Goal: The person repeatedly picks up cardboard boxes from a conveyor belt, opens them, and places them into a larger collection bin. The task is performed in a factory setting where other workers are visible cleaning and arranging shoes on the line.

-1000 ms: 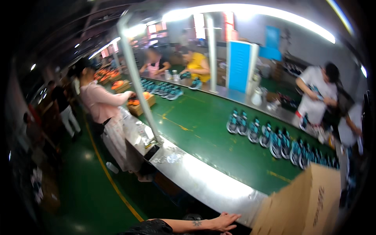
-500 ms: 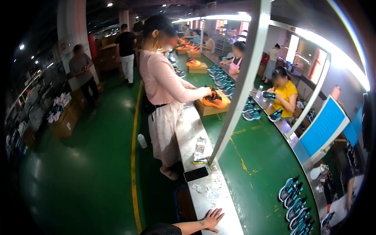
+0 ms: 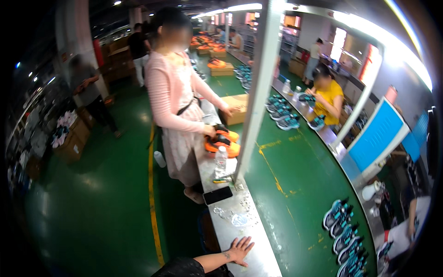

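My left hand point(image 3: 239, 251) lies palm down on the metal ledge point(image 3: 259, 258) beside the green conveyor belt, fingers spread and nothing in them. A black sleeve covers that arm above the bare forearm. A little farther along the ledge are a loose clear chain or ring point(image 3: 224, 213) and a clear plastic piece point(image 3: 239, 219), too small to make out. Beyond them lies a black phone point(image 3: 218, 195). A clear bottle point(image 3: 220, 160) stands past it, with a pen point(image 3: 220, 181) at its foot. My right hand is out of view.
A co-worker in pink point(image 3: 173, 92) stands at the ledge, one hand on orange shoes point(image 3: 224, 143). A white post point(image 3: 258, 87) rises from the ledge. Black-and-teal shoes point(image 3: 344, 235) line the belt point(image 3: 295, 184). Across it, a person in yellow point(image 3: 328, 104) handles a shoe.
The co-worker in pink has turned and brought orange shoes from the box on the belt onto the ledge behind the bottle. My view has shifted slightly; my left hand stays on the ledge.
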Demonstrator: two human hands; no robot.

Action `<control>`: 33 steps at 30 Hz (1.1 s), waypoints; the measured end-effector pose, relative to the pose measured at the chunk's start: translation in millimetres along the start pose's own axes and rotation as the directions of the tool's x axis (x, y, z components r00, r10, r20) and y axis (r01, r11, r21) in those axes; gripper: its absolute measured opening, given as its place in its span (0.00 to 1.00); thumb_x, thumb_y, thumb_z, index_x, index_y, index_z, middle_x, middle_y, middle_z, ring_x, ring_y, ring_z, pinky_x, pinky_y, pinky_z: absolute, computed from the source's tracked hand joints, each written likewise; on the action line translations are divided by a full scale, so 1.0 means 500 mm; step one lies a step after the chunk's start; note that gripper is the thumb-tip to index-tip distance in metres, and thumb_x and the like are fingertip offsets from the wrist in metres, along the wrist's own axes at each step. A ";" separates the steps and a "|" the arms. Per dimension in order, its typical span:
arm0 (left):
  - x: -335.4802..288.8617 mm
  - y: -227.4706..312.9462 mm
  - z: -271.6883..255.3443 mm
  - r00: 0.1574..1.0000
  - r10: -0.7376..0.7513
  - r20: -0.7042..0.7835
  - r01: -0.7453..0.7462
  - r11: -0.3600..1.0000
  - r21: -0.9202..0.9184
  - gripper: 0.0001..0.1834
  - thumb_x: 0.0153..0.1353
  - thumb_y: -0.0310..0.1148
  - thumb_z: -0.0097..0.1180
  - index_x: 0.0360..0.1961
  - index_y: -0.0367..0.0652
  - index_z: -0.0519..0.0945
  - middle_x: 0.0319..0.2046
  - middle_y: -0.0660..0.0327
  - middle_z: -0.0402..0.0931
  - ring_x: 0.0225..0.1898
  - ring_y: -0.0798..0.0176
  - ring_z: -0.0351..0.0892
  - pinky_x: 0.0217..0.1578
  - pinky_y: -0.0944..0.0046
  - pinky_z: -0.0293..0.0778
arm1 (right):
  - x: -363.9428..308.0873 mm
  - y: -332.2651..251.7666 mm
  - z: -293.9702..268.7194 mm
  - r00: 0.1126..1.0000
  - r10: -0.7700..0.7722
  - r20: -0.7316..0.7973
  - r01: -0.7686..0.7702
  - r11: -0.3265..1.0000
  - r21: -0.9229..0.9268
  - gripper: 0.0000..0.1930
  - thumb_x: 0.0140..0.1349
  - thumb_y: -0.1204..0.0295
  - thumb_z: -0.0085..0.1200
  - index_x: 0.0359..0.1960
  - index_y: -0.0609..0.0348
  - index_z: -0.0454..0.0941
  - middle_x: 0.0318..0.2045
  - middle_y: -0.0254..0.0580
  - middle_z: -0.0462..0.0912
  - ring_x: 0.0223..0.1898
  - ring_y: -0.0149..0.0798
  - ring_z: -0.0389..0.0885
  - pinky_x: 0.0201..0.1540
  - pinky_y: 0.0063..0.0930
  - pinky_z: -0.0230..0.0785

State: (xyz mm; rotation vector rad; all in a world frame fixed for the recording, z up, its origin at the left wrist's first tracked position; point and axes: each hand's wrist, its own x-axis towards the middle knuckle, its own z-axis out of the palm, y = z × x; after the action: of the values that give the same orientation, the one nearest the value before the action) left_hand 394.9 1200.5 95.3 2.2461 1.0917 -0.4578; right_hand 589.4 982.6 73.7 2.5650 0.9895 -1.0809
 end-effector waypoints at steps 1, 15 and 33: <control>0.001 -0.005 0.002 1.000 -0.017 -0.013 0.017 1.000 -0.003 0.64 0.41 0.68 0.54 0.67 0.46 0.32 0.67 0.47 0.21 0.68 0.43 0.21 0.59 0.34 0.28 | 0.002 0.000 0.000 1.000 -0.002 0.010 0.002 1.000 0.005 0.59 0.48 0.31 0.39 0.61 0.81 0.39 0.60 0.82 0.36 0.62 0.77 0.22 0.60 0.66 0.16; 0.012 0.016 -0.023 0.990 -0.114 0.081 0.109 0.992 0.058 0.69 0.35 0.72 0.56 0.67 0.49 0.29 0.66 0.49 0.16 0.67 0.45 0.15 0.59 0.36 0.22 | -0.013 -0.018 0.010 0.982 0.175 -0.069 -0.159 0.969 0.190 0.60 0.44 0.35 0.50 0.64 0.68 0.34 0.62 0.75 0.27 0.64 0.71 0.19 0.59 0.70 0.26; 0.024 0.023 -0.029 0.979 -0.159 0.131 0.151 0.986 0.072 0.71 0.33 0.71 0.59 0.66 0.48 0.28 0.66 0.48 0.14 0.67 0.43 0.13 0.59 0.33 0.23 | -0.001 -0.021 0.018 0.978 0.201 -0.060 -0.192 0.973 0.126 0.60 0.46 0.34 0.48 0.64 0.68 0.30 0.63 0.76 0.28 0.64 0.70 0.20 0.60 0.68 0.26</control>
State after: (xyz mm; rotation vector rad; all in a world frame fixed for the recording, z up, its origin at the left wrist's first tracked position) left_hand 412.1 1211.3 104.1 2.1548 1.2007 -0.7080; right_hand 577.3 986.9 68.3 2.7454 0.6849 -1.0287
